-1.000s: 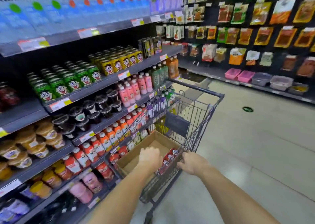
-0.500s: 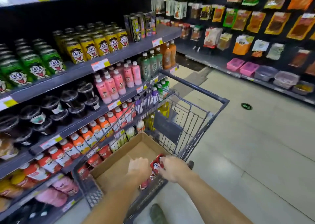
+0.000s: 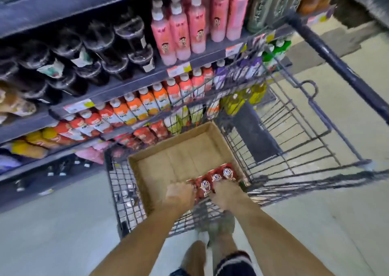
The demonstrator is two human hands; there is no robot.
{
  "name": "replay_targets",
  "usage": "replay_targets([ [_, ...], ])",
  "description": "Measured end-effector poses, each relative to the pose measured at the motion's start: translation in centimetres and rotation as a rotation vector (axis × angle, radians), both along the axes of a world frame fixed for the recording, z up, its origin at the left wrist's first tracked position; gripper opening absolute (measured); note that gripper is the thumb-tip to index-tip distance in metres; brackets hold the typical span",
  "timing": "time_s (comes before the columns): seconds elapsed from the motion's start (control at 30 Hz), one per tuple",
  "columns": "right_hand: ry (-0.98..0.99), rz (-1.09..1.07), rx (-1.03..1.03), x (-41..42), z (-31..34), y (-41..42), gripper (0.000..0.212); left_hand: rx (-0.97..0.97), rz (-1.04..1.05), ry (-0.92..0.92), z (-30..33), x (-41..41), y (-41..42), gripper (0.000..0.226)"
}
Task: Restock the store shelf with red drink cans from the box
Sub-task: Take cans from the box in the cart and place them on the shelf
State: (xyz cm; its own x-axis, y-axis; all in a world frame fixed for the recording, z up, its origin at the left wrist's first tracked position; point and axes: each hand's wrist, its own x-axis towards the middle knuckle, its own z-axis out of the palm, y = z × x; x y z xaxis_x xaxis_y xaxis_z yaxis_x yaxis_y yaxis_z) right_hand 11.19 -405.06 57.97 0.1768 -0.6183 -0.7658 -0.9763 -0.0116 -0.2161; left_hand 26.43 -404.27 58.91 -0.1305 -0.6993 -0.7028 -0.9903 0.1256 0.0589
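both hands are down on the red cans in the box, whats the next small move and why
Probably lift the red cans straight up out of the cardboard box. The left hand and right hand already flank the row at the box's near edge inside the cart, and the rest of the box looks empty.

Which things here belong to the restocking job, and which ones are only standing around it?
Belong to the job:
- red drink cans with cartoon faces
- brown cardboard box
- left hand and right hand, both at the cans
- dark store shelf

Only nearby:
- wire shopping cart
- pink bottles
- orange-labelled bottles
- black lidded cups
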Motion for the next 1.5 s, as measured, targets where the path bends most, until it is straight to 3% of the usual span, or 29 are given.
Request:
replay_targets([
  [0.33, 0.01, 0.125, 0.192, 2.3, -12.0, -3.2, 0.037, 0.182, 0.402, -0.027, -12.1, -0.7, -1.2, 0.032],
  [0.5, -0.026, -0.084, 0.223, 2.8, -17.1, -4.2, 0.05, 0.2, 0.566, -0.111, -17.3, 0.0, -1.3, 0.035],
  [0.6, -0.035, -0.217, 0.195, 3.4, -19.1, -4.4, 0.052, 0.207, 0.743, -0.058, -19.8, 0.1, -1.3, 0.047],
  [0.7, -0.025, -0.241, 0.165, 4.7, -20.5, -4.3, 0.051, 0.174, 0.989, 0.039, -21.8, 0.3, -0.9, 0.061],
  [0.8, -0.012, -0.181, 0.201, 5.6, -21.6, -4.6, 0.067, 0.148, 1.141, 0.075, -23.6, 0.5, -0.1, 0.066],
  [0.93, 0.001, -0.109, 0.225, 5.4, -23.1, -5.1, 0.077, 0.152, 1.273, 0.148, -23.9, 0.5, 0.1, 0.067],
  [1.2, -0.021, -0.089, 0.238, 4.9, -23.3, -6.4, 0.052, 0.167, 1.39, 0.167, -24.6, 1.1, -0.3, 0.074],
  [1.5, -0.087, -0.099, 0.158, 3.9, -17.7, -6.6, 0.072, 0.08, 1.423, 0.173, -17.5, 0.9, -0.3, 0.075],
])
